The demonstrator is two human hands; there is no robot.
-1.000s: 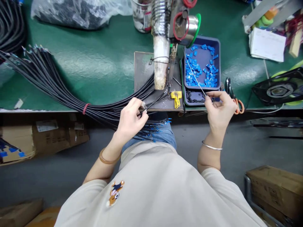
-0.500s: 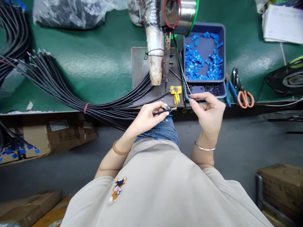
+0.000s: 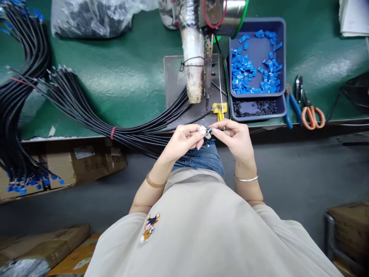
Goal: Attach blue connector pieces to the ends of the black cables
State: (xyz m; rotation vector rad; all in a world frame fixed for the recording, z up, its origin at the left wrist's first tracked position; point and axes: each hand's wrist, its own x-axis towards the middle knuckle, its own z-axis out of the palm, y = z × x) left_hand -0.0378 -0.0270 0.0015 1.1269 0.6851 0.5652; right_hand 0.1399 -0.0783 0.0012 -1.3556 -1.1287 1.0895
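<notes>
Cable end [image 3: 208, 131] — between left grip [image 3: 184, 141], right grip [image 3: 238, 140]

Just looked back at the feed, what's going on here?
A person's left hand and right hand meet at the front edge of the green table, pinching at a fine wire end; details there are too small to make out. Tied black cables lie to the left, and blue pieces fill part of the upper tray.

Both hands [image 3: 183, 142] pinching fine wires [image 3: 208, 132], black cable bundle [image 3: 132, 135], blue pieces [image 3: 241, 76] in tray [image 3: 256, 50]
</notes>
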